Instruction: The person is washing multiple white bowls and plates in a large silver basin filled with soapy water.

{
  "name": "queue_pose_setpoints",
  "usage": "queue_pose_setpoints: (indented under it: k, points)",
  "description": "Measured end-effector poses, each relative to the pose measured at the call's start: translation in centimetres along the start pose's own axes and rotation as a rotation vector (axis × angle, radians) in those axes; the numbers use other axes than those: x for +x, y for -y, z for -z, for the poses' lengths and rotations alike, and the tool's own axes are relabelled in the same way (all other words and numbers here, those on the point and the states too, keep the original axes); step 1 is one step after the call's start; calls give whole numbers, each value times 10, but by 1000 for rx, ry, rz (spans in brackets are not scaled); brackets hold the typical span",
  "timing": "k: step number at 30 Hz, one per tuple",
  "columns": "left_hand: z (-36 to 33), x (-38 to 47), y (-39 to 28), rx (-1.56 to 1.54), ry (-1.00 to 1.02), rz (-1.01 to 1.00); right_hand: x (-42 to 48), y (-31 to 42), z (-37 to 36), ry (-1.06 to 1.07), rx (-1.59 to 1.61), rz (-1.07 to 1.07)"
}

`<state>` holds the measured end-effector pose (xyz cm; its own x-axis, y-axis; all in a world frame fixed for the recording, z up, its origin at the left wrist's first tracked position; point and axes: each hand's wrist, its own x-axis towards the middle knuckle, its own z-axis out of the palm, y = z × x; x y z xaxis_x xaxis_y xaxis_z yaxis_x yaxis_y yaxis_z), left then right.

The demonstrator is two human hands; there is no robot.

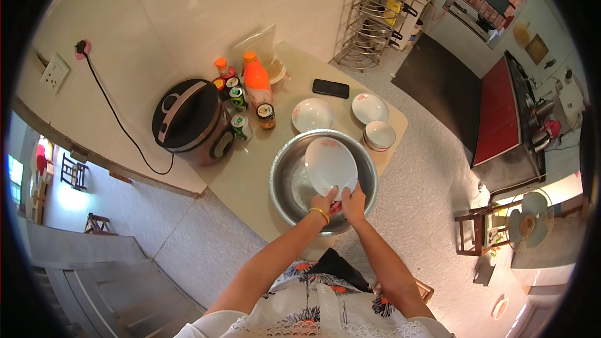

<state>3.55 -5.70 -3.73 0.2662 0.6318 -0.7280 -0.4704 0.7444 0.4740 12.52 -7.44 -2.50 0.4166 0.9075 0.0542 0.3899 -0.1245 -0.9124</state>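
Both of my hands grip the near rim of a white floral oval plate [331, 166], which is tilted over a large metal basin [288, 188]. My left hand [323, 203], with a yellow bangle at the wrist, has its thumb on the plate's near edge. My right hand [353, 201] holds the same edge a little to the right. Something reddish shows between the hands, too hidden to name. Behind the basin lies another white floral plate [313, 115]. To the right are a smaller floral dish [370, 109] and stacked white bowls [379, 135].
A black phone [331, 88] lies near the table's far edge. Left of the basin stand a rice cooker [192, 122], cans, jars and an orange-capped bottle [257, 80]. A wire rack [371, 33] is beyond the table; a fan [530, 220] stands at right.
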Motion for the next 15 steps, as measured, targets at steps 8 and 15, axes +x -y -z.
queue_pose_setpoints:
  k: [8, 15]
  points:
    - [58, 32, -19, 95, -341, -185, 20, -22, 18, 193, -447, -80]
    - [62, 34, 2, 371, -513, -188, 29, -35, 6, 388, -25, -618]
